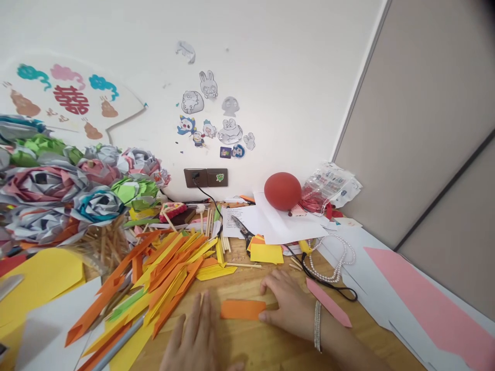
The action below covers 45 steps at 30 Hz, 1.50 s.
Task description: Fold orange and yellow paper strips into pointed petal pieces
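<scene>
A small orange paper rectangle (243, 309) lies on the wooden table between my hands. My left hand (193, 337) rests flat to its left, fingers stretched out, with nothing held. At the paper's right end is my right hand (285, 304), curved with thumb and fingers apart. Its thumb tip meets the paper's right edge. A beaded bracelet (317, 325) circles the right wrist. Beyond the right hand lies a pink folded paper strip (328, 303). Left of my left hand is a heap of folded orange and yellow paper strips (166, 273).
Behind the hands sit yellow paper pieces (266, 253), black scissors (243, 229) and a red balloon (282, 191). A pearl-like bead string (340, 260) curls at right, near pink paper (425, 299). Folded paper flowers (100, 204) crowd the left. A power cord (209, 195) hangs from the wall socket.
</scene>
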Each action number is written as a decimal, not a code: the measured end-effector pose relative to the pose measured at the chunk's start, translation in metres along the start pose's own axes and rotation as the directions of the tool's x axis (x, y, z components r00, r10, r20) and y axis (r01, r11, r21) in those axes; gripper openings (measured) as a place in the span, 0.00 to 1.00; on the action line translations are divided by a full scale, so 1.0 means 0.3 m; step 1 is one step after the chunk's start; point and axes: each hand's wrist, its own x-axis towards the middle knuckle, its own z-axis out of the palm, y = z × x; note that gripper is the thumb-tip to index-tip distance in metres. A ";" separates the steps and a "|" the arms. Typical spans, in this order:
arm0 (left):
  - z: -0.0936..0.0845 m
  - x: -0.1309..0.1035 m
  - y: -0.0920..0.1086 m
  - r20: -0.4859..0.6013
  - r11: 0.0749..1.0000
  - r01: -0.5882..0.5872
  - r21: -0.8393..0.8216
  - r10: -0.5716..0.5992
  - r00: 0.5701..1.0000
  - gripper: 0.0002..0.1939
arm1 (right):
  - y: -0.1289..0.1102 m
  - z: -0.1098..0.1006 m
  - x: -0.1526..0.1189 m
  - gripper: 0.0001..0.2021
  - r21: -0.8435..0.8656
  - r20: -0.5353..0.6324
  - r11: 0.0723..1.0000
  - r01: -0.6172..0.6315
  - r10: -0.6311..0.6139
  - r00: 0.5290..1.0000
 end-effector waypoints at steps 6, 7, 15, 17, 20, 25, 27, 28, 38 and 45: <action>0.005 0.064 -0.011 -0.106 0.982 -0.156 -0.108 0.145 0.984 0.15 | -0.053 0.095 -0.006 0.13 0.027 -0.143 0.997 0.066 -0.062 0.988; 0.000 0.069 -0.012 -0.089 0.977 -0.158 -0.144 0.146 0.985 0.13 | -0.059 0.103 -0.006 0.12 0.037 -0.152 0.996 0.076 -0.070 0.986; -0.059 0.092 -0.019 0.186 0.897 -0.003 -0.443 0.095 0.978 0.11 | -0.042 0.064 0.006 0.09 0.197 -0.108 0.923 0.329 -0.313 0.943; -0.051 0.095 -0.017 0.149 0.878 -0.026 -0.478 0.110 0.983 0.09 | -0.035 0.060 0.009 0.12 0.140 -0.149 0.887 0.440 -0.420 0.895; -0.042 0.097 -0.016 0.040 0.851 -0.104 -0.514 0.145 0.989 0.16 | -0.023 0.063 0.014 0.16 0.076 -0.143 0.853 0.516 -0.503 0.852; -0.069 0.109 -0.040 -0.133 0.843 -0.210 -0.495 0.166 0.977 0.19 | -0.008 0.063 0.024 0.16 -0.007 -0.134 0.844 0.536 -0.532 0.836; -0.074 0.114 -0.052 -0.158 0.851 -0.234 -0.470 0.179 0.971 0.19 | -0.005 0.058 0.027 0.13 0.013 -0.165 0.823 0.568 -0.558 0.813; -0.072 0.115 -0.057 -0.157 0.852 -0.236 -0.468 0.183 0.971 0.19 | -0.005 0.054 0.028 0.11 0.028 -0.179 0.803 0.595 -0.581 0.794; -0.034 0.113 -0.063 0.045 0.741 -0.152 -0.654 0.239 0.970 0.14 | 0.013 0.045 0.015 0.08 -0.199 -0.072 0.672 0.713 -0.736 0.673; -0.080 0.148 -0.096 0.213 0.662 -0.091 -0.744 0.364 0.907 0.06 | 0.013 0.033 0.011 0.03 -0.169 0.069 0.698 0.696 -0.696 0.714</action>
